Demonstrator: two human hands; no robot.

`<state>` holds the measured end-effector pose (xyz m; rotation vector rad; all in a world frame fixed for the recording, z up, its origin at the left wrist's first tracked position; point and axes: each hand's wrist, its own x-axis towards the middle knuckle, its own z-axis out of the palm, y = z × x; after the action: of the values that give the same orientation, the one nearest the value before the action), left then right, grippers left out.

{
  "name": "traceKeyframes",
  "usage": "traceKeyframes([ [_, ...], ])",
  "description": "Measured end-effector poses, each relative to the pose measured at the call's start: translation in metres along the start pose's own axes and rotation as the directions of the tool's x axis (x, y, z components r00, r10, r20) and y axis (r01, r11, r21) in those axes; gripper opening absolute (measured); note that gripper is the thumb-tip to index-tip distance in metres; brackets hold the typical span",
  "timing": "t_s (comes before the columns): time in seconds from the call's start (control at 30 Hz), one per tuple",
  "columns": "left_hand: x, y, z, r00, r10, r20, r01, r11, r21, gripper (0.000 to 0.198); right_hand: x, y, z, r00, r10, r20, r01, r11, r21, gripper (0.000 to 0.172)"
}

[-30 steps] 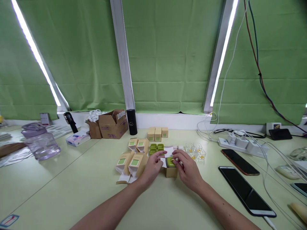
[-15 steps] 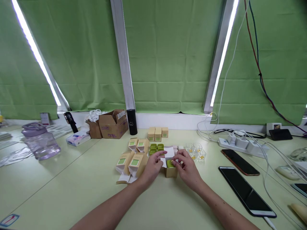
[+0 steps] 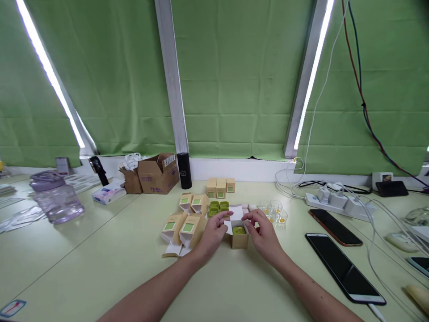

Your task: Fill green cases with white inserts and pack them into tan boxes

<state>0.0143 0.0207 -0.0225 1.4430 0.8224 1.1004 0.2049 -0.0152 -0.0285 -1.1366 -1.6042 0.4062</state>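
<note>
A small tan carton (image 3: 240,241) stands open on the table with a green object (image 3: 238,230) sitting down inside it. My left hand (image 3: 213,233) is curled against the carton's left side, its fingers on the white flap (image 3: 236,213). My right hand (image 3: 265,235) is beside the carton's right edge, fingers bent and touching its rim, no longer covering the green object. Several more green objects (image 3: 219,207) lie just behind the carton.
Open tan cartons with green labels (image 3: 187,221) lie to the left, three closed ones (image 3: 220,186) behind. Small clear cups (image 3: 275,211) stand at the right, then two phones (image 3: 345,264), a power strip (image 3: 338,202) with cables. A cardboard box (image 3: 158,173), black cylinder (image 3: 184,170) and purple jug (image 3: 56,198) are farther left.
The green object, held above the carton's mouth by my right fingers, has gone down into the carton. My right hand has drawn back to the carton's right edge.
</note>
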Motion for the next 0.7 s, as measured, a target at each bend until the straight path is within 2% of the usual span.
traceKeyframes([
  [0.23,-0.002,0.003,0.0,1.0,-0.021,-0.001,0.021,1.0,-0.018,0.049,0.004,0.024,0.0,0.985,0.078,-0.155,-0.068,0.995,0.07,0.022],
  [0.43,-0.002,0.005,-0.002,0.997,-0.013,-0.081,0.015,0.999,0.029,0.038,0.004,0.03,0.003,0.984,0.099,-0.152,-0.079,0.989,0.128,0.024],
  [0.7,-0.002,0.007,0.002,1.0,-0.027,0.001,0.027,0.998,-0.065,0.037,0.003,0.033,0.005,0.973,0.213,-0.087,-0.194,0.963,0.185,0.023],
])
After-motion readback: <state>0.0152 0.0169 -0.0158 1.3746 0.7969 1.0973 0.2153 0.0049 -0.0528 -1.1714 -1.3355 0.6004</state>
